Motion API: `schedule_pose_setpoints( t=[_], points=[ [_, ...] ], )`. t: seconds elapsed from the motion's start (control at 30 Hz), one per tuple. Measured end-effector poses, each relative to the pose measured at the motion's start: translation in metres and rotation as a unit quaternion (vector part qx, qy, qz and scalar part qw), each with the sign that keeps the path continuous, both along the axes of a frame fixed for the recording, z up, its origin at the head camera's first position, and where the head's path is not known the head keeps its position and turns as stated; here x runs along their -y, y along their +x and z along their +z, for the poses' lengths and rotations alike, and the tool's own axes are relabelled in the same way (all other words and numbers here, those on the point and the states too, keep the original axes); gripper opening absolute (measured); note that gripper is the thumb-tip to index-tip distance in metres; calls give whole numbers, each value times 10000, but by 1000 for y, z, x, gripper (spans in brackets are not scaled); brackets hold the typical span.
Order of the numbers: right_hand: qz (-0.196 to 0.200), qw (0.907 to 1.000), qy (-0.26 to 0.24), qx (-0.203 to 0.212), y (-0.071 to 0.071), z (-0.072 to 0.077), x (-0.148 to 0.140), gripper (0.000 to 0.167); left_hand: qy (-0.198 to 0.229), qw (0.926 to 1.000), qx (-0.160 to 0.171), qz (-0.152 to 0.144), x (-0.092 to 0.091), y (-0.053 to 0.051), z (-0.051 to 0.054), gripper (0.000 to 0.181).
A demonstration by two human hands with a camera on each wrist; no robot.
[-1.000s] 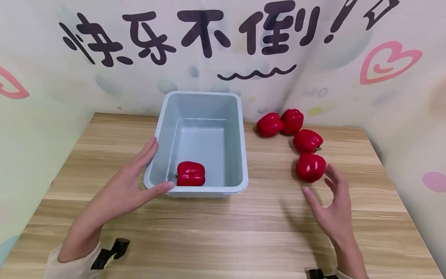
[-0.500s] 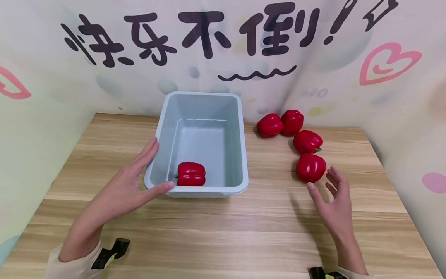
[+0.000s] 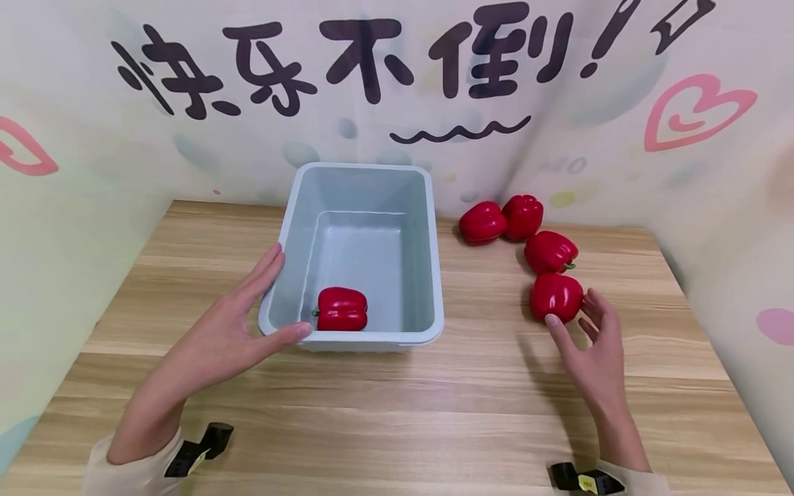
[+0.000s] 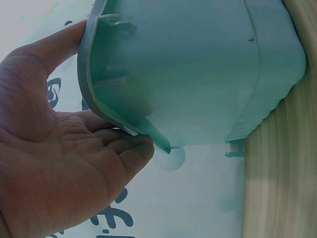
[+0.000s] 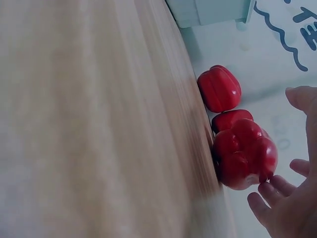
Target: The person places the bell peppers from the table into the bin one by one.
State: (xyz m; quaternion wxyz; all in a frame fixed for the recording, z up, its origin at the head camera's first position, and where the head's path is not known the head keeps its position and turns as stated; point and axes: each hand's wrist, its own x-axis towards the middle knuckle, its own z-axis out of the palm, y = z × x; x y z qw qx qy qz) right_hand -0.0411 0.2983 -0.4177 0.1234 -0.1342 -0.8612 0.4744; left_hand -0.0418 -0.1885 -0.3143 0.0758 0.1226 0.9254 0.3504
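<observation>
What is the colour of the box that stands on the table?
The box is pale grey-blue; the head view shows this best.

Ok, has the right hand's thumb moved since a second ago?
Yes, slightly: in the head view, the thumb of the right hand has shifted forward to the near edge of the red pepper beside it, which has stayed put.

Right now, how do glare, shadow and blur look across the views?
Head view: mostly sharp, bright highlights on the front pepper, a soft shadow on the table beside the right hand; left wrist: the bin looks greener than in head view; right wrist: dimmer, table blurred at left.
</observation>
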Motion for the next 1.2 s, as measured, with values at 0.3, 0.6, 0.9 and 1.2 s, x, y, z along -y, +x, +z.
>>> schedule_pose_setpoints(
  t=[0.3, 0.6, 0.9, 1.2],
  points=[
    [-131, 9992, -246, 277, -14, -2, -2, 85, -50, 10000, 30, -9, -1, -2, 0, 107],
    [-157, 9980, -242, 556, -28, -6, -4, 88, -43, 10000, 61, -26, -1, -2, 0, 107],
    [-184, 9973, 148, 697, -41, -7, -1, 93, 20, 10000, 1, -7, 0, -1, -1, 106],
    [-353, 9967, 268, 680, -54, -10, 5, 105, 46, 10000, -4, -8, 0, -1, -1, 106]
  ],
)
